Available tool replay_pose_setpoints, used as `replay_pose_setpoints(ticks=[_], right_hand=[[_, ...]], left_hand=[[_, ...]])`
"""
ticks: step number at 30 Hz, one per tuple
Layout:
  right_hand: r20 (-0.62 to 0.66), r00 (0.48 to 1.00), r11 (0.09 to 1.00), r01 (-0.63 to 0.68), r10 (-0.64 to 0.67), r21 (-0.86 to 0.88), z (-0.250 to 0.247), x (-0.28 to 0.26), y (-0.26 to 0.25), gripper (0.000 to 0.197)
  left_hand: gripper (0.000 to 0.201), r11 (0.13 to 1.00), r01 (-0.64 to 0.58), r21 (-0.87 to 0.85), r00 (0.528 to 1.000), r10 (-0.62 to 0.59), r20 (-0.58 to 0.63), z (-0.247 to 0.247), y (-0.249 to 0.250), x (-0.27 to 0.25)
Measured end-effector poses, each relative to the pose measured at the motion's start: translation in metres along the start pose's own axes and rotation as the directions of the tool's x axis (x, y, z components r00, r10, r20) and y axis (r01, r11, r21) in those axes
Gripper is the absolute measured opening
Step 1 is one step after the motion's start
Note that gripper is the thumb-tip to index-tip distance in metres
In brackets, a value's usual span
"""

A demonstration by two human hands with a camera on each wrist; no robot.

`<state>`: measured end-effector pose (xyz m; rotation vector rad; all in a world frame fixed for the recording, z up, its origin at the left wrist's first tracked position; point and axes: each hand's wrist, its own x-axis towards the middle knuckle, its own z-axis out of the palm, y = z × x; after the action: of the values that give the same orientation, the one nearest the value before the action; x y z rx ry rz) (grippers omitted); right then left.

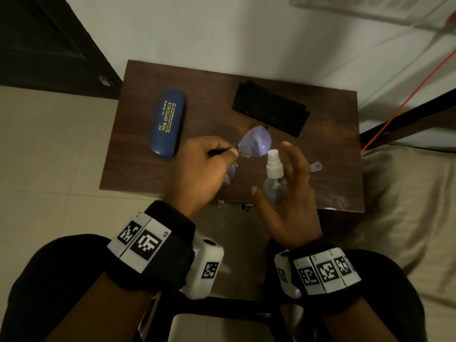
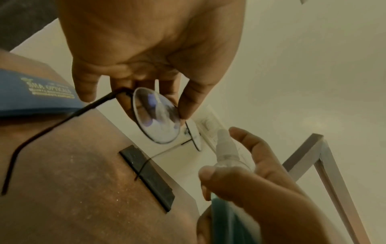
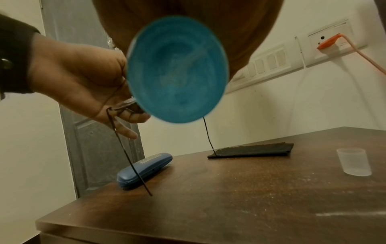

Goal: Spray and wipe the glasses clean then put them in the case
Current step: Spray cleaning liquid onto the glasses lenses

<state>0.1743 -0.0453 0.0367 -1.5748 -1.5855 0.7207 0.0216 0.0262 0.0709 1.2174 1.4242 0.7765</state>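
Note:
The thin black-framed glasses (image 1: 256, 145) hang above the brown table (image 1: 197, 77), temples unfolded and pointing down. My left hand (image 1: 222, 154) pinches them at the frame beside one lens (image 2: 156, 115). My right hand (image 1: 276, 169) grips a small clear spray bottle (image 1: 274, 178) with a white nozzle, thumb on its side and index finger raised beside the nozzle. The nozzle (image 2: 226, 148) sits just right of the lenses. The blue glasses case (image 1: 167, 123) lies shut on the table's left side. A folded black cloth (image 1: 270, 111) lies at the back.
The bottle's clear cap (image 1: 315, 166) stands on the table right of my right hand. The table stands against a white wall with a switch panel (image 3: 269, 61) and an orange plug (image 3: 327, 42). A bed (image 1: 407, 193) lies to the right, a dark door (image 1: 49, 40) to the left.

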Motion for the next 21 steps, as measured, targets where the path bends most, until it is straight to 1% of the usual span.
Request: replay_pose_setpoints(ticks=[2, 4, 7, 10, 14, 17, 21], right_hand=[[-0.024, 0.999, 1.0, 0.022, -0.023, -0.01, -0.001, 0.001, -0.001, 0.08], [-0.024, 0.999, 1.0, 0.026, -0.025, 0.003, -0.001, 0.002, -0.005, 0.077], [0.019, 0.999, 0.999, 0.035, -0.035, 0.03, -0.001, 0.0, -0.01, 0.068], [0.077, 0.996, 0.999, 0.051, -0.052, 0.017, 0.0, -0.001, -0.013, 0.063], [0.129, 0.988, 0.996, 0.084, -0.084, 0.008, 0.003, -0.003, -0.013, 0.061], [0.127, 0.988, 0.996, 0.086, -0.086, 0.004, 0.004, -0.003, -0.01, 0.057], [0.122, 0.99, 0.997, 0.066, -0.063, -0.027, 0.006, -0.002, -0.008, 0.054]], left_hand=[[0.013, 0.992, 0.026, -0.12, 0.997, -0.034, -0.067, 0.001, -0.002, 0.004], [0.01, 0.965, 0.085, -0.249, 0.991, -0.109, -0.082, 0.0, -0.004, 0.007], [0.011, 0.912, 0.15, -0.381, 0.984, -0.177, -0.036, -0.001, -0.009, 0.009], [0.008, 0.819, 0.228, -0.527, 0.969, -0.242, 0.043, 0.0, -0.014, 0.007], [0.009, 0.787, 0.248, -0.565, 0.965, -0.253, 0.07, 0.006, -0.023, -0.001], [0.011, 0.774, 0.257, -0.579, 0.964, -0.247, 0.098, 0.008, -0.025, -0.005], [0.012, 0.732, 0.239, -0.638, 0.97, -0.215, 0.117, 0.009, -0.022, -0.008]])
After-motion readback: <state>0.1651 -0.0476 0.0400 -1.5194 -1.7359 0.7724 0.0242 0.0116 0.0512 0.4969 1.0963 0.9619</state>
